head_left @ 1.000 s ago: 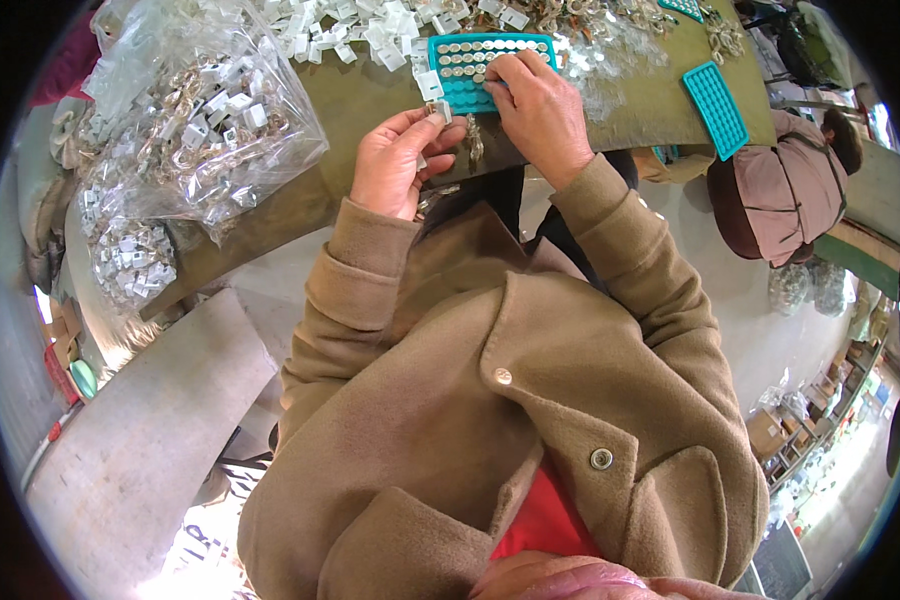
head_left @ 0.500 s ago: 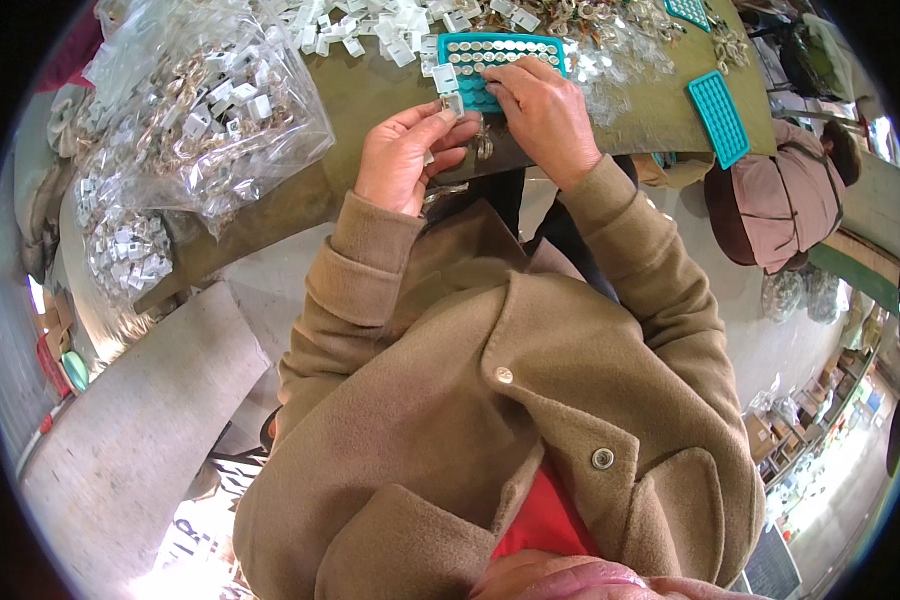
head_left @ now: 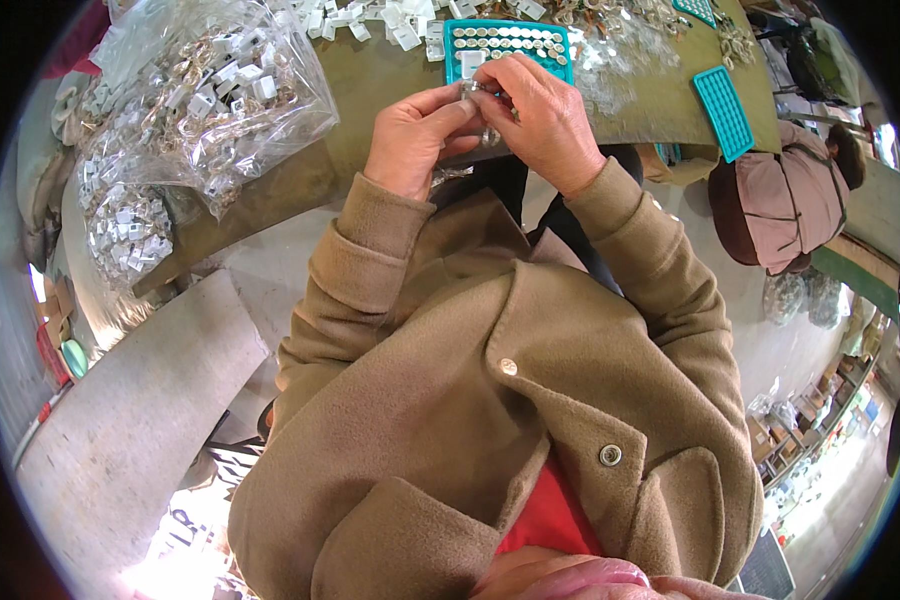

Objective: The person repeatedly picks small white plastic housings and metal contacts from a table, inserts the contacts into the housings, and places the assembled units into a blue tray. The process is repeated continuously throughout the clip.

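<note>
My left hand [head_left: 415,138] and my right hand [head_left: 542,118] meet in front of the teal tray [head_left: 454,70]. Between them is a small white plastic case [head_left: 473,62], its square lid standing up above my fingers. The left hand pinches its lower part. Fingertips of my right hand press at the same spot, and whatever they hold there is covered. A small shiny metal piece [head_left: 489,137] hangs below the fingers. Rows of round silver discs [head_left: 507,43] sit in the tray just beyond.
A clear plastic bag [head_left: 270,130] full of white cases and metal bits lies to the left. Loose white cases [head_left: 400,25] are heaped at the back, with clear plastic pieces [head_left: 610,70] to the right. Another teal tray [head_left: 722,113] lies near a seated person [head_left: 785,205].
My right hand has moved from the tray's discs down and left to the white case. The left hand has come slightly right, so both hands now meet.
</note>
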`<state>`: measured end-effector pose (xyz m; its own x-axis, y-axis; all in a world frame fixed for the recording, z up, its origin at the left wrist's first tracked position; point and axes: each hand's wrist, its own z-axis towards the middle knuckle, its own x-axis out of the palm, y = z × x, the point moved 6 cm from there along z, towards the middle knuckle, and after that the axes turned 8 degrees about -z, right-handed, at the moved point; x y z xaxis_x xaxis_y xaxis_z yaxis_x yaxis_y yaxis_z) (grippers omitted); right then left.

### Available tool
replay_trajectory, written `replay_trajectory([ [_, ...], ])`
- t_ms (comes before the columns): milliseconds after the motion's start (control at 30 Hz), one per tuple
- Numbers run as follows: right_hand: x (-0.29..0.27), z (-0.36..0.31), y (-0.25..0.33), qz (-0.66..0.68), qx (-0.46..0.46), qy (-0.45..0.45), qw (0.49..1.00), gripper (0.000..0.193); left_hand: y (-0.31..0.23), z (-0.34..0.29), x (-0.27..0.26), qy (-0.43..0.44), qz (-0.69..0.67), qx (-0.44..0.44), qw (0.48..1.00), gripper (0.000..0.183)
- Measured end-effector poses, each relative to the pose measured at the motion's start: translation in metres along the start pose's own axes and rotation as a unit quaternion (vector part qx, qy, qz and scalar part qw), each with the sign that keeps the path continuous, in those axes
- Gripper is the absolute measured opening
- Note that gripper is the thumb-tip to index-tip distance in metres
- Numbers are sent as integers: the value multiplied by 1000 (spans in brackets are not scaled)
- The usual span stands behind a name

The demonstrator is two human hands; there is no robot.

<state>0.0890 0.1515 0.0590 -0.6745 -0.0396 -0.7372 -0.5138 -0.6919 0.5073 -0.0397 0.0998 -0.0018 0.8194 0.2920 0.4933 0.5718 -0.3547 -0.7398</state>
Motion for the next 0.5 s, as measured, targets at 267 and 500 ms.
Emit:
replay_trajectory([
  [267, 2, -2, -8, 104, 55, 14, 993, 9, 0, 0, -4, 18, 23, -9, 1000, 32],
  [500, 0, -3, -8, 46, -10, 41, 998, 9, 3, 0, -4, 17, 7, -23, 1000, 34],
])
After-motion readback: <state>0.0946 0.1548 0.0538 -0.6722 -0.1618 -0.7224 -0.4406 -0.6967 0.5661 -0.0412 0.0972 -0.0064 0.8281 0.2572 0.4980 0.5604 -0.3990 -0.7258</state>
